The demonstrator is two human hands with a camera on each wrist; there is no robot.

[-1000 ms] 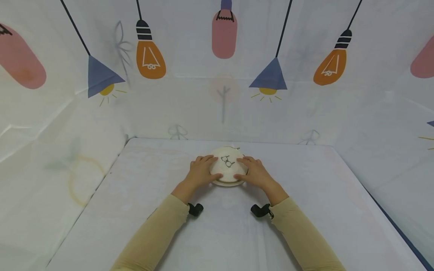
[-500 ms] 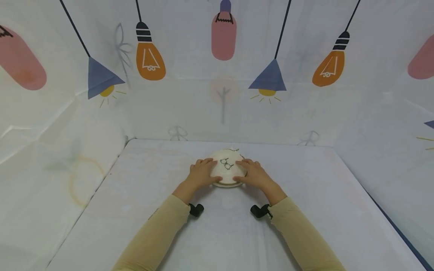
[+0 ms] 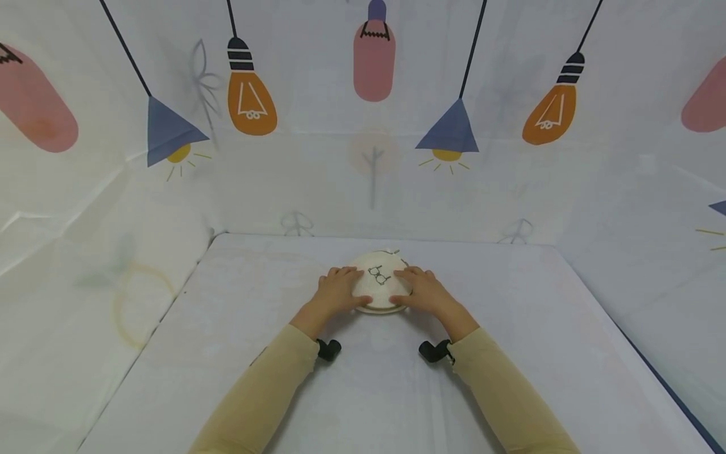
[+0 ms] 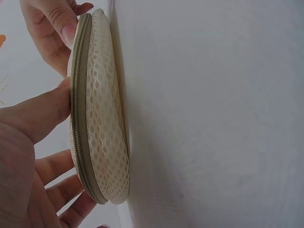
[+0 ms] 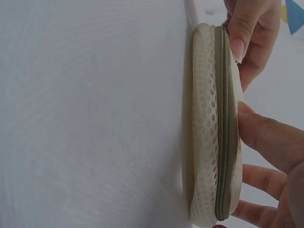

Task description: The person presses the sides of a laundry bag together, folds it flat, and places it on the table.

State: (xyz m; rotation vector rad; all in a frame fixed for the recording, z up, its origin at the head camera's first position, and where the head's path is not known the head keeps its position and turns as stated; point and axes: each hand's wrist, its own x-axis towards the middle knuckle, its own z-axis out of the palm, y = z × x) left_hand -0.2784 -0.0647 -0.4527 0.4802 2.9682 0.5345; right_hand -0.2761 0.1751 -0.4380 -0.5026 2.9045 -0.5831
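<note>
A round, cream mesh laundry bag (image 3: 379, 291) lies near the far side of the white table, with a dark eyeglasses print on its domed top. My left hand (image 3: 336, 291) holds its left side and my right hand (image 3: 426, 291) its right side, fingers and thumbs spread over the edge. In the left wrist view, an olive zipper (image 4: 81, 109) runs round the rim above a padded honeycomb mesh wall (image 4: 105, 118), and the left thumb (image 4: 45, 114) touches by the zipper. The right wrist view shows the right thumb (image 5: 270, 137) against the upper edge in the same way.
White sheeting (image 3: 317, 183) printed with lamps and bulbs rises behind the table (image 3: 380, 391) and along both sides. Black wrist-camera mounts (image 3: 329, 350) stick out from the beige sleeves (image 3: 261, 391).
The head view has dipped by a few pixels. Both hands keep the same hold, and the bag stays where it was on the table.
</note>
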